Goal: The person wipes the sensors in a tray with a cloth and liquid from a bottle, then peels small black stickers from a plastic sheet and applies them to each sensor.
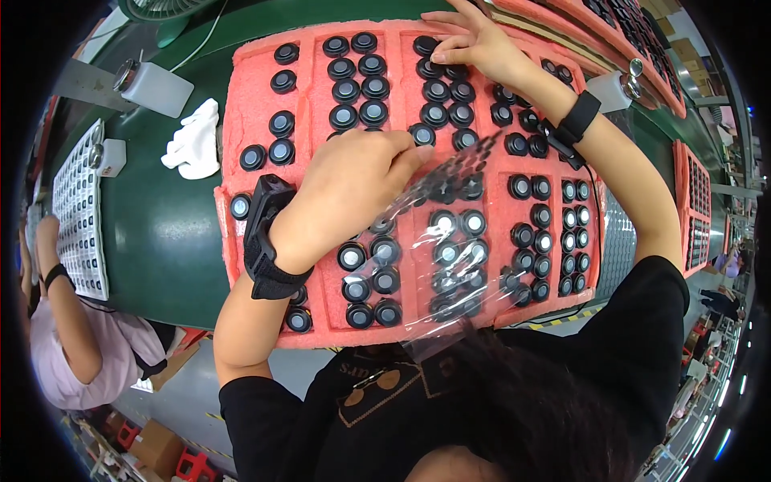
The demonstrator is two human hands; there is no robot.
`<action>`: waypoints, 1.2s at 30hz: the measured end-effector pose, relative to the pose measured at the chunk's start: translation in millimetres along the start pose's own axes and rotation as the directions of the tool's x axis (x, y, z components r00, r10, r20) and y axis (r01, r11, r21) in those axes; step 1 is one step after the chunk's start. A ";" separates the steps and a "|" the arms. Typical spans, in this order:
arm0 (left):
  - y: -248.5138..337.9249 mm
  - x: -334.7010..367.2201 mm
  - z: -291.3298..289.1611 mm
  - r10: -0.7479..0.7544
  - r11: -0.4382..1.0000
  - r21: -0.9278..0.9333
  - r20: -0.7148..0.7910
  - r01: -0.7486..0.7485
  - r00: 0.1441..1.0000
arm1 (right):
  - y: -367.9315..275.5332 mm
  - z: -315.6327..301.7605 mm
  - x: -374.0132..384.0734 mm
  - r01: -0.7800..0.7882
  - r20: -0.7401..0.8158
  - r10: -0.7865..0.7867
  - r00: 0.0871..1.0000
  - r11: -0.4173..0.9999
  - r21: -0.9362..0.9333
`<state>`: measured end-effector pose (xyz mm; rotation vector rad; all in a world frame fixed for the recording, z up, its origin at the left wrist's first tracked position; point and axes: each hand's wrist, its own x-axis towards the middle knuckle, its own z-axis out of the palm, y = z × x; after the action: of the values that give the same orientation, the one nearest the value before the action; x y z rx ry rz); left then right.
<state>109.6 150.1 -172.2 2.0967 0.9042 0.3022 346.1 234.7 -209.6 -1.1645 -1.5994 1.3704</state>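
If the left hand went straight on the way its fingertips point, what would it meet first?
Probably the black round part just beyond the left hand, sitting in the pink foam tray. Depth is unclear from this view, so it might pass above.

It's a factory workshop I'm standing in: under the person's left hand (349, 181), a pink foam tray (249, 104) of identical round black parts (348, 91) lies on a long green bench (152, 233). Left of that hand, a co-worker (80, 353) works at a white tray (103, 277); well to its right are more pink trays (682, 185), and cardboard boxes (158, 446) sit behind, lower left.
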 end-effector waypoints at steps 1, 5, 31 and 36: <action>2.7 1.1 0.3 -0.041 0.999 -0.007 0.030 0.041 0.999 | 1.1 -0.2 -0.1 0.007 -0.003 -0.007 1.000 1.000 0.002; -4.1 2.0 8.4 0.039 0.998 0.046 -0.052 -0.037 0.998 | 3.8 0.4 -0.2 0.023 -0.018 -0.023 1.000 1.000 0.006; 0.5 2.3 5.7 0.014 0.998 0.069 -0.042 -0.011 0.999 | -7.4 14.9 -8.2 0.032 -0.015 -0.036 0.999 0.976 -0.217; -3.0 1.6 9.2 0.049 0.997 0.069 -0.074 -0.044 0.996 | -6.2 21.2 -10.4 0.112 0.081 -0.083 0.993 0.856 -0.505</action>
<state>113.7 147.0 -180.5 2.1835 0.9216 0.3824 328.9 217.6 -206.9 -1.3253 -2.1122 0.9389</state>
